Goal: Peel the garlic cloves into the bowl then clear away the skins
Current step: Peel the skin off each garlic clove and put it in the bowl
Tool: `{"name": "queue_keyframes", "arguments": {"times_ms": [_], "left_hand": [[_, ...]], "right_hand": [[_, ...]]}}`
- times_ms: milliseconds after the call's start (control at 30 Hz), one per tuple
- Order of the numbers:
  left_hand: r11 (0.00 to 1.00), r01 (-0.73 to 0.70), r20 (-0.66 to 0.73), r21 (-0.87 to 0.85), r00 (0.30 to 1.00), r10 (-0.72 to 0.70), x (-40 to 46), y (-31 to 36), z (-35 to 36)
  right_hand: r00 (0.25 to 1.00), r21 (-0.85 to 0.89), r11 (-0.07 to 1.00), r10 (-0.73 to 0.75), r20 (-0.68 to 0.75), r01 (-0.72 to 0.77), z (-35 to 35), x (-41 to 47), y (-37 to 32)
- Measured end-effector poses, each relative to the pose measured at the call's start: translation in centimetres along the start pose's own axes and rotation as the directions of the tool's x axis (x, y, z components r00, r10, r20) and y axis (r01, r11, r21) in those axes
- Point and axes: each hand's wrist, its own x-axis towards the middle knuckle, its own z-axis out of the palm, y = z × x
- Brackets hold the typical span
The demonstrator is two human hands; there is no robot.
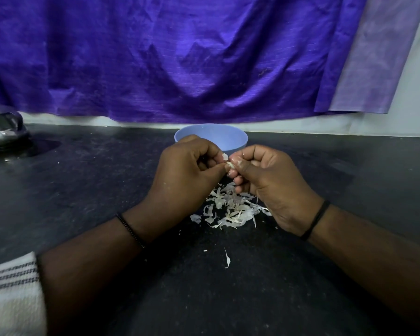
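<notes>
Nearest, a striped cloth [11,292] lies at the near left of the dark tabletop [83,190], well short of the bowl [211,138] that serves as the mark for everything else. A lone curl of skin [227,259] sits on the near side of the bowl, and closer to the bowl lies the main heap of garlic skins [230,209], spread under the wrists.

Above that heap, just on the near side of the bowl, both hands meet. The left hand [187,170] has its fingers curled in and pinches at the garlic clove [229,164], while the right hand [264,175] is likewise curled, thumb and forefinger nipping the same clove from the other side. Little of the clove shows; a pale flake stands up from it.

The step in hand looks to be stripping the last skin off this clove. To do it well, hold the clove firm in one hand and pull the loose flake along its length, not across, so it comes away whole. Keep the work above the heap so scraps fall there and not into the bowl, then reach forward to drop the bare clove in.

What the bowl contains cannot be seen. Far left of it stands a steel pot [3,129]; behind it hangs a purple curtain [167,57].
</notes>
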Motion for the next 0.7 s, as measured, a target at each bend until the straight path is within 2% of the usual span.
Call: {"name": "queue_keyframes", "arguments": {"times_ms": [400, 700], "left_hand": [[0.982, -0.150, -0.036, 0.111, 0.987, 0.155, 0.01, -0.55, 0.30], [0.988, -0.121, -0.047, 0.093, 0.991, 0.126, 0.08, -0.48, 0.66]], "right_hand": [[0.993, -0.097, 0.989, -0.111, -0.024, 0.109, 0.25, -0.15, -0.02], [0.995, -0.037, 0.995, -0.093, -0.043, 0.091, 0.43, -0.07, 0.12]]}}
